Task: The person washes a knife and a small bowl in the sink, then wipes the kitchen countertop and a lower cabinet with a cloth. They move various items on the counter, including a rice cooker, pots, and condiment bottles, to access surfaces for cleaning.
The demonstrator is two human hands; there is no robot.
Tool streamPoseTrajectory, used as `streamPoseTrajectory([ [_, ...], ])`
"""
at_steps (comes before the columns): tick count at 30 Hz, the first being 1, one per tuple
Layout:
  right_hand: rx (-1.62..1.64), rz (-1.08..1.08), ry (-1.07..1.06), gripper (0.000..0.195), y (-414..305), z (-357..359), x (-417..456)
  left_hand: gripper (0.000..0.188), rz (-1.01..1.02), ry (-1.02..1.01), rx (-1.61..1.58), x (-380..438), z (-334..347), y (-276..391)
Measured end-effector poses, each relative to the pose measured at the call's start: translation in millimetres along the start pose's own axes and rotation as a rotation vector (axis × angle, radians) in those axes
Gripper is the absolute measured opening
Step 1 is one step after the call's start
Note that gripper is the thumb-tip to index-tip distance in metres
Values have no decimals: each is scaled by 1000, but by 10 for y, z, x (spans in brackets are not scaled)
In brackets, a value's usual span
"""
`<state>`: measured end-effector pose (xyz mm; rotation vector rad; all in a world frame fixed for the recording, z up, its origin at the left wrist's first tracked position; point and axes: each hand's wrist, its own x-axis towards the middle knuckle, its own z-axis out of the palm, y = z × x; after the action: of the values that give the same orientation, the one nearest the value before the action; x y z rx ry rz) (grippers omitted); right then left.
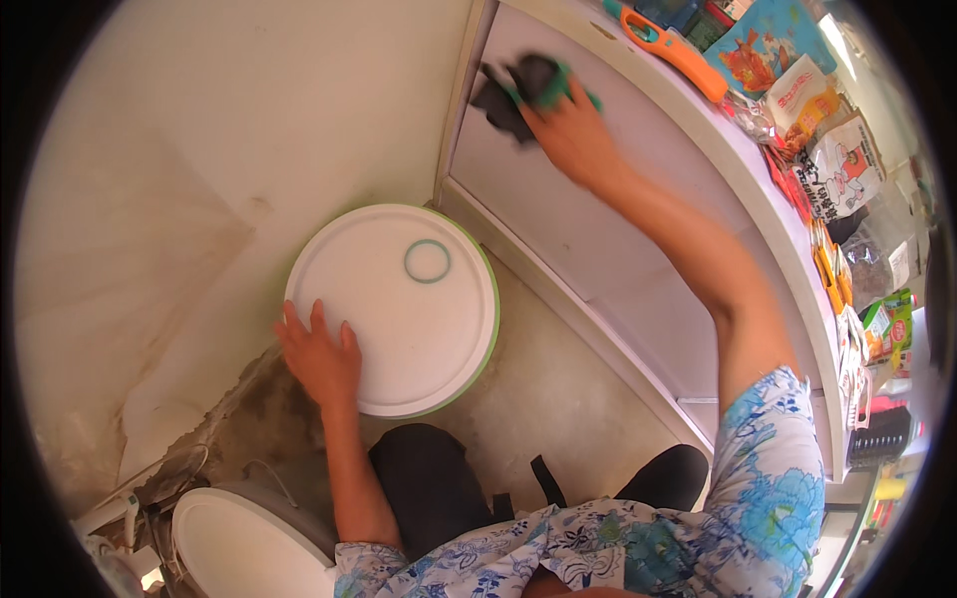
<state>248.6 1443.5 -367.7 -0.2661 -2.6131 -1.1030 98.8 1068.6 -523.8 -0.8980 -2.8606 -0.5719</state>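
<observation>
My right hand [572,123] grips a dark cloth [516,97] with some green in it, blurred by motion. It presses the cloth to the upper left of a pale cabinet panel [553,194], near the corner by the wall. My left hand [325,355] rests with fingers spread on the left part of a round white lid [396,351]. That lid has a light green rim beneath its edge, and a thin green ring [428,261] shows on its top.
A counter [736,161] curves along the right, with an orange-handled tool [673,52], printed food packets [845,164] and a green packet [890,325] on it. A white wall [224,112] rises on the left. Another white lid [239,549] leans at the lower left beside pipes.
</observation>
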Motion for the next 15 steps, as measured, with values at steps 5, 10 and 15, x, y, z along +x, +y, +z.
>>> streamPoseTrajectory([
  [5, 304, 242, -103, 41, -107, -609, -1382, 52, 14, 35, -32, 19, 24, -100],
  [10, 95, 18, 72, 34, 208, -551, -662, 51, 7, 48, -23, 5, 11, -52],
  [15, -14, 17, 132, 33, 302, -108, 575, 50, 21, 48, -35, 31, 55, -27],
])
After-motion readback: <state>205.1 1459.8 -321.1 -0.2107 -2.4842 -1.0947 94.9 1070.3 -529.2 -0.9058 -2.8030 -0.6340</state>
